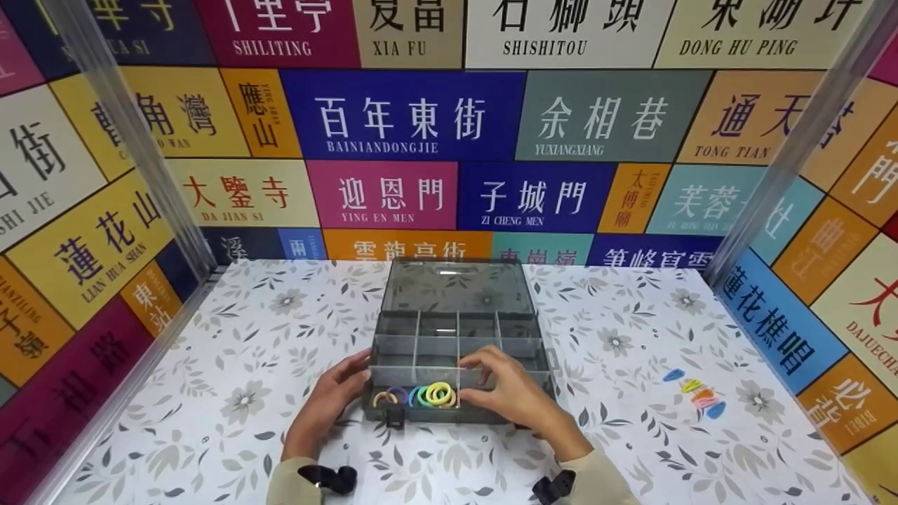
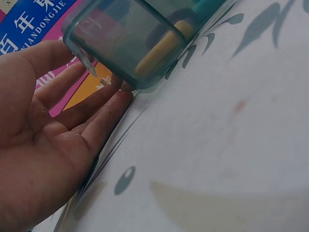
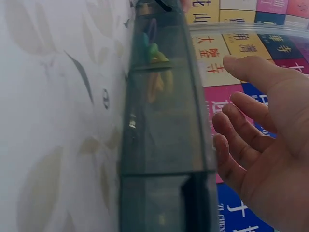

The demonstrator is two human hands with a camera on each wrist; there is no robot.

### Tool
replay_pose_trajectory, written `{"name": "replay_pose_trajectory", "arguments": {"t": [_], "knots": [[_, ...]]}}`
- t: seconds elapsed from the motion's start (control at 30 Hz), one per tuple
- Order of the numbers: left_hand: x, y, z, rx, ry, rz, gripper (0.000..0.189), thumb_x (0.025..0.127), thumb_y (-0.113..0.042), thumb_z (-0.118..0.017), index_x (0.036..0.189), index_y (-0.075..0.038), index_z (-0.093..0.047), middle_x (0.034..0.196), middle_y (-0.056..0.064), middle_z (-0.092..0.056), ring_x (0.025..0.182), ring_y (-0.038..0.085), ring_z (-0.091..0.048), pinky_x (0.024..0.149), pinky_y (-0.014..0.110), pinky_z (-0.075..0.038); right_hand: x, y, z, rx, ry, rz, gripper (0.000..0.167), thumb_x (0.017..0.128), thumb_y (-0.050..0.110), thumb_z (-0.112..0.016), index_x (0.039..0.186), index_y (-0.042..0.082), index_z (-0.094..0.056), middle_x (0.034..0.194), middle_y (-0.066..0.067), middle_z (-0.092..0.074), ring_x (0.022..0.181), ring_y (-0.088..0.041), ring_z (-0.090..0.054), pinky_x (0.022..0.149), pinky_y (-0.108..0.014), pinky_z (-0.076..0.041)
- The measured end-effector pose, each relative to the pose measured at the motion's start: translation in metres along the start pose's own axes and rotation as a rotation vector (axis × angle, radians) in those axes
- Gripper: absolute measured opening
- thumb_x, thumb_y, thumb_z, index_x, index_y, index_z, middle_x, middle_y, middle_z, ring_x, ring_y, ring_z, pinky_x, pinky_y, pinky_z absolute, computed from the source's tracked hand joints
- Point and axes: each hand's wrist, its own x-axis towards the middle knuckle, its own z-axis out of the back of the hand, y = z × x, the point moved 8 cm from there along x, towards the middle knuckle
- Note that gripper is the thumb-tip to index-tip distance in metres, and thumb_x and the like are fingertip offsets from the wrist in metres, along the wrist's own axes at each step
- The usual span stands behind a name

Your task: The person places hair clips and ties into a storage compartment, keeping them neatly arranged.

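A smoky see-through compartment box (image 1: 484,415) stands on the table with its lid (image 1: 456,291) swung open at the back. Small hair ties, among them a yellow one (image 1: 439,384), teal, purple and tan ones, lie in the front left part of the box. My left hand (image 1: 328,400) touches the box's left side with its fingertips, the fingers mostly straight. Over the front row hovers my right hand (image 1: 511,389), just right of the hair ties. In the right wrist view its thumb and loosely bent fingers (image 3: 251,104) are apart, with nothing visible between them.
Several colourful snap hair clips (image 1: 704,400) lie in a small group on the table's right side. The tablecloth (image 1: 231,393) has a leaf and flower print. Panels with printed signs (image 1: 400,116) enclose the table at the back and both sides.
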Motion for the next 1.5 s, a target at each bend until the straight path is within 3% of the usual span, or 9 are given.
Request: {"name": "replay_pose_trajectory", "arguments": {"t": [0.17, 0.37, 0.5, 0.67, 1.2, 1.5], "knots": [[-0.001, -0.001, 0.0, -0.012, 0.006, -0.002, 0.047, 0.099, -0.023, -0.062, 0.146, -0.021, -0.054, 0.151, 0.011, -0.052, 0.136, 0.028, -0.052, 0.115, 0.048, -0.044, -0.013, 0.002, 0.029, 0.001, -0.087, 0.03, 0.041, 0.088, 0.032, -0.077, 0.124, 0.015, -0.066, 0.116, -0.006, -0.063, 0.089, -0.021, -0.062, 0.078, -0.031, -0.056], [-0.001, -0.001, -0.001, -0.016, 0.012, -0.009, 0.048, 0.1, -0.023, -0.062, 0.146, -0.019, -0.053, 0.152, 0.013, -0.051, 0.137, 0.03, -0.052, 0.116, 0.05, -0.043, -0.032, -0.001, 0.073, -0.019, -0.246, 0.07, 0.038, 0.083, 0.02, -0.082, 0.119, 0.015, -0.069, 0.11, -0.005, -0.065, 0.084, -0.014, -0.062, 0.068, -0.023, -0.055], [-0.001, -0.001, -0.001, -0.014, 0.015, -0.02, 0.048, 0.1, -0.023, -0.062, 0.147, -0.018, -0.052, 0.151, 0.014, -0.051, 0.137, 0.03, -0.051, 0.115, 0.049, -0.044, -0.045, -0.008, 0.104, -0.037, -0.327, 0.043, 0.036, 0.084, 0.017, -0.081, 0.118, 0.016, -0.07, 0.11, -0.001, -0.066, 0.086, -0.018, -0.062, 0.068, -0.022, -0.054], [0.0, -0.001, 0.0, -0.01, 0.012, -0.024, 0.047, 0.1, -0.021, -0.061, 0.146, -0.018, -0.053, 0.151, 0.013, -0.051, 0.137, 0.03, -0.052, 0.114, 0.048, -0.046, -0.06, -0.018, 0.136, -0.085, -0.404, 0.0, 0.033, 0.085, 0.016, -0.08, 0.118, 0.017, -0.071, 0.111, -0.002, -0.067, 0.089, -0.013, -0.061, 0.07, -0.021, -0.052], [-0.001, -0.001, 0.0, 0.011, 0.002, -0.016, 0.048, 0.1, -0.022, -0.062, 0.146, -0.018, -0.053, 0.151, 0.014, -0.051, 0.137, 0.031, -0.052, 0.113, 0.048, -0.046, -0.105, -0.08, 0.197, -0.137, -0.518, -0.171, 0.034, 0.092, 0.023, -0.073, 0.125, 0.015, -0.068, 0.12, -0.006, -0.063, 0.094, 0.003, -0.056, 0.074, -0.011, -0.047], [-0.002, -0.004, -0.002, 0.008, 0.028, -0.034, 0.051, 0.101, -0.024, -0.061, 0.149, -0.015, -0.049, 0.153, 0.016, -0.048, 0.139, 0.033, -0.048, 0.115, 0.048, -0.044, -0.135, -0.121, 0.22, -0.131, -0.519, -0.323, 0.043, 0.096, 0.038, -0.067, 0.13, 0.012, -0.063, 0.121, 0.01, -0.057, 0.096, 0.008, -0.051, 0.073, -0.012, -0.047]]}}
